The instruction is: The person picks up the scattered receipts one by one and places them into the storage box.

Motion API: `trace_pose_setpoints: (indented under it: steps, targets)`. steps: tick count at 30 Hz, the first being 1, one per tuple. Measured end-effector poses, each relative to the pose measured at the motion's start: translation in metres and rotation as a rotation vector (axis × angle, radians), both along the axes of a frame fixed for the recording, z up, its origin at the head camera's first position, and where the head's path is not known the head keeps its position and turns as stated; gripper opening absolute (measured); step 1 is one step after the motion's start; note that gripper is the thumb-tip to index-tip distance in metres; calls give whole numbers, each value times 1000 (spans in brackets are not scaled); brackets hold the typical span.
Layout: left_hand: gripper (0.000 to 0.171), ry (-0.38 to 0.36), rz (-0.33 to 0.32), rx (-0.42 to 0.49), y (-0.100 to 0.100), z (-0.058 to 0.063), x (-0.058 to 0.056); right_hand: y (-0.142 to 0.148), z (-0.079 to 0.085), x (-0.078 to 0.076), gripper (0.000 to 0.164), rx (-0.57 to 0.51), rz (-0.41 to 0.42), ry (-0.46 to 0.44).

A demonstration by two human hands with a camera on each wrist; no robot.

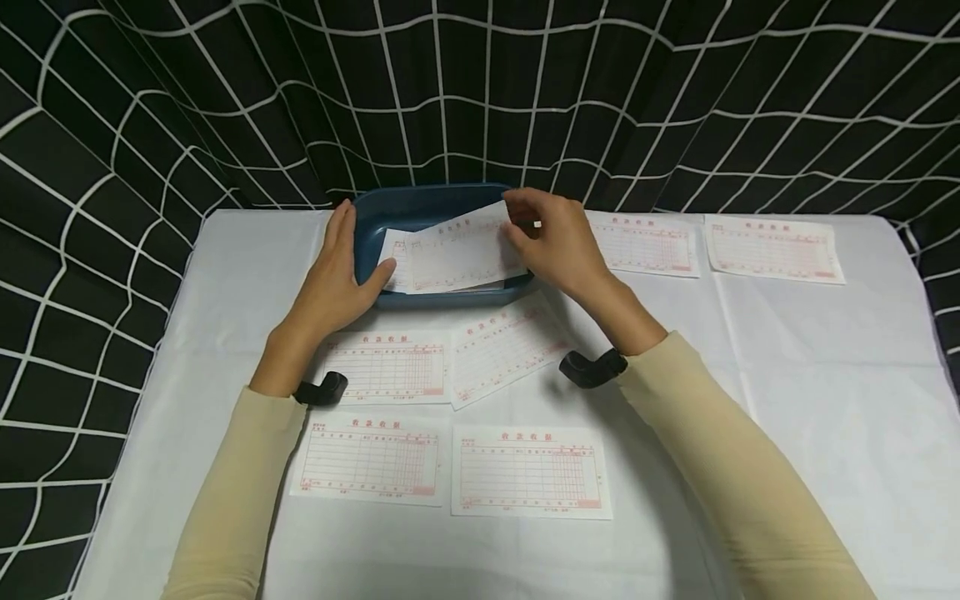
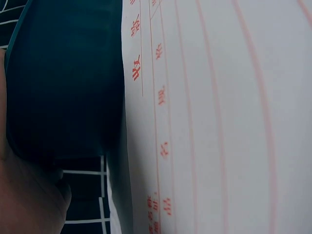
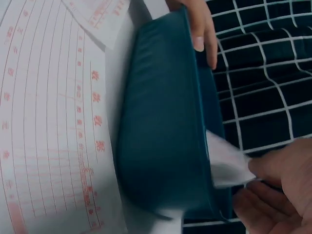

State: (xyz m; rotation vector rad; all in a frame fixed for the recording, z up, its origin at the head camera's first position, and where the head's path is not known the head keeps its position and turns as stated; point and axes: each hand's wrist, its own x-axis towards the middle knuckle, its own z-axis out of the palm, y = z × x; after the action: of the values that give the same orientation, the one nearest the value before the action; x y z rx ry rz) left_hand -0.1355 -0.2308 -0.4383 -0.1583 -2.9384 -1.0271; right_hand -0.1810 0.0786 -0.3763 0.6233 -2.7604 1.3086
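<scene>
A blue plastic basin (image 1: pixel 442 301) stands at the back of the table with printed receipt slips inside. My left hand (image 1: pixel 330 275) holds its left end, thumb over the front rim and fingers along the side. At the basin's right end my right hand (image 1: pixel 558 242) pinches the right edge of a receipt slip (image 1: pixel 465 254), which slants up over another slip (image 1: pixel 395 250). Thumb and finger meet on the paper (image 3: pixel 228 161) in the right wrist view. Just in front of the basin lie a straight slip (image 1: pixel 386 371) and a tilted one (image 1: pixel 510 350).
Nearer on the white tablecloth (image 1: pixel 517 562) lie two more slips, a left one (image 1: pixel 371 458) and a right one (image 1: pixel 531 471). Two others, one close to the basin (image 1: pixel 648 246) and one farther right (image 1: pixel 774 248), lie along the back edge. A black gridded curtain (image 1: pixel 480 83) hangs behind.
</scene>
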Motion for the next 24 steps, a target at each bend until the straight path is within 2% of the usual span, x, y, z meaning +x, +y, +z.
trace_pose_setpoints:
  steps: [4,8,13,19,24]
  targets:
    - [98,-2,-8,0,1,0,0,13,2,6,50,-7,-24,39]
    - [98,3,-7,3,1,0,1,27,2,13,51,13,-73,88]
    - [98,-3,0,2,0,1,2,42,0,25,52,29,-87,106]
    - [97,1,1,6,1,2,2,59,-6,38,59,53,-19,99]
    - [98,-1,-2,7,2,2,1,68,-14,50,57,66,42,98]
